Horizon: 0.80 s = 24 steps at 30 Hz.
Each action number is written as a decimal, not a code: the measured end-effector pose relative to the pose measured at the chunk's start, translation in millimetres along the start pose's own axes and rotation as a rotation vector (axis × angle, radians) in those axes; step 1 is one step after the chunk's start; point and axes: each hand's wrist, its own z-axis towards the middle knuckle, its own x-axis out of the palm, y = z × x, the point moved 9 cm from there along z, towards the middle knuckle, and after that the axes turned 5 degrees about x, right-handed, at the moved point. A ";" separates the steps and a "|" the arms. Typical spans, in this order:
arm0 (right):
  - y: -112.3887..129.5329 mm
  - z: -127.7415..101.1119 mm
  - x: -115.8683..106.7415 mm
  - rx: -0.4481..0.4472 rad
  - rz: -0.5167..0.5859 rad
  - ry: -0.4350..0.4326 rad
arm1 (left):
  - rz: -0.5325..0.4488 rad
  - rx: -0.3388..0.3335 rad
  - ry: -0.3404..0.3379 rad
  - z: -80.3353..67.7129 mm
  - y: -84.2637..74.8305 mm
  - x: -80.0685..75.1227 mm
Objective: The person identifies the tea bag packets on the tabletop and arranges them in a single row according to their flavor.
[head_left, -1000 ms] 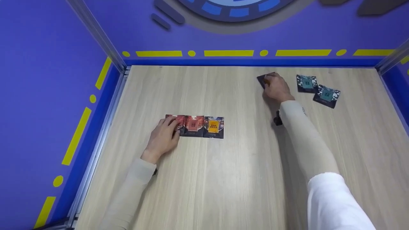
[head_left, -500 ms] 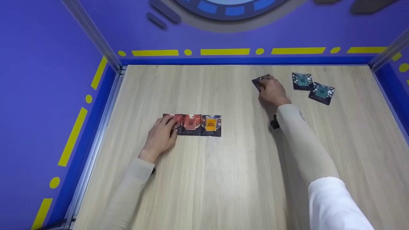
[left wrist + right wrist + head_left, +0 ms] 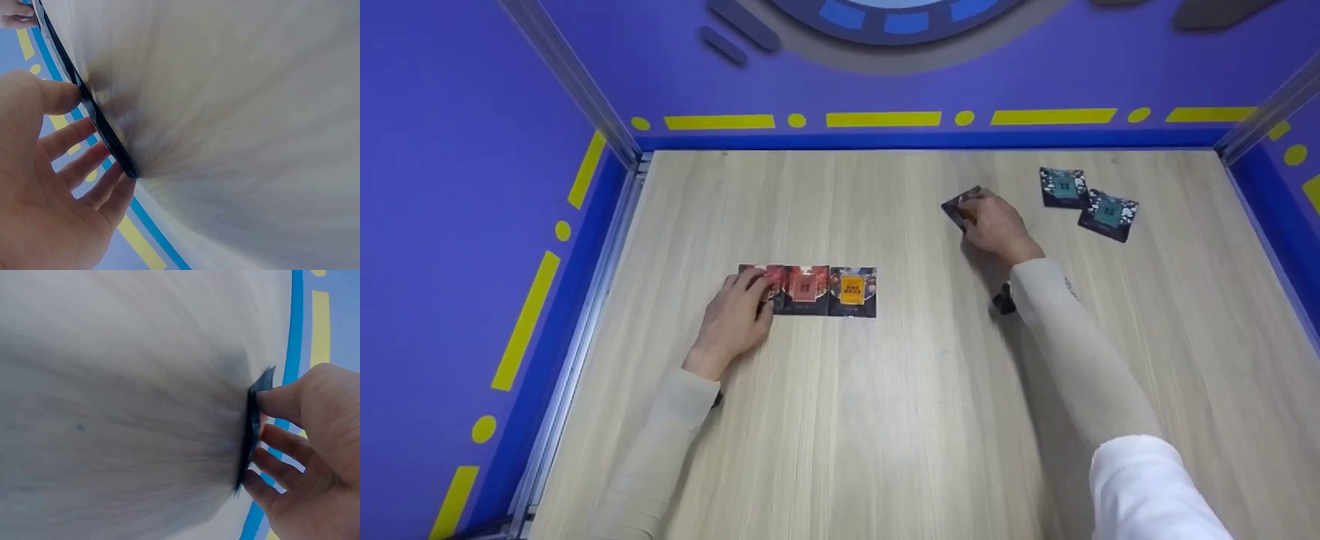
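A wood-grain tabletop [image 3: 900, 420] carries six square printed sachets, bounded by a blue-purple far wall [image 3: 885, 90] and a matching left wall [image 3: 442, 225]. The person's left hand [image 3: 733, 322] rests on the left red sachet [image 3: 777, 291], thumb and fingertips set apart in a fairly wide spread and touching it, without a visible pinch. That sachet forms the left end of a straight row left of the table's middle: the middle red sachet [image 3: 806, 289] sits directly against it, and the orange-label sachet [image 3: 852, 291] adjoins on the right. The right hand [image 3: 997, 225] holds a dark sachet [image 3: 955, 211] between thumb and fingers, in the far part of the table, right of the row and well apart from it. The dark sachet is turned at an angle, with an orange patch showing beside the fingers; whether it is fully clear of the wood cannot be determined. Farther right, near the far edge, lie two teal-label sachets, the left one [image 3: 1063, 187] squarer to the edge, the right one [image 3: 1108, 215] slightly nearer and rotated, meeting at a corner; overlap there cannot be confirmed. Beige sleeves [image 3: 1084, 345] cover both forearms.
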 end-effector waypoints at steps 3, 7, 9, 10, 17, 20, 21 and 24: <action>4.4 -7.2 1.8 -0.028 -0.012 0.007 | 0.001 -0.007 0.005 0.5 0.9 1.4; 9.6 -17.3 4.4 -0.075 -0.009 0.001 | -0.009 -0.018 0.014 1.3 2.4 3.1; 12.3 -23.0 5.9 -0.098 -0.007 -0.001 | -0.012 -0.019 0.017 1.5 3.0 3.7; 13.5 -25.7 7.1 -0.105 -0.007 0.000 | -0.013 -0.021 0.021 1.4 3.5 4.1; 24.7 -48.9 16.9 -0.165 -0.010 0.033 | -0.018 -0.013 0.029 -0.6 4.6 5.4; 30.1 -60.1 19.5 -0.199 -0.017 0.041 | -0.021 -0.006 0.023 -0.3 3.8 4.6; 31.8 -63.6 20.0 -0.212 -0.020 0.040 | -0.022 -0.005 0.021 0.0 3.7 4.2; 36.9 -73.4 21.7 -0.247 -0.025 0.031 | -0.021 -0.003 0.016 1.0 3.3 3.2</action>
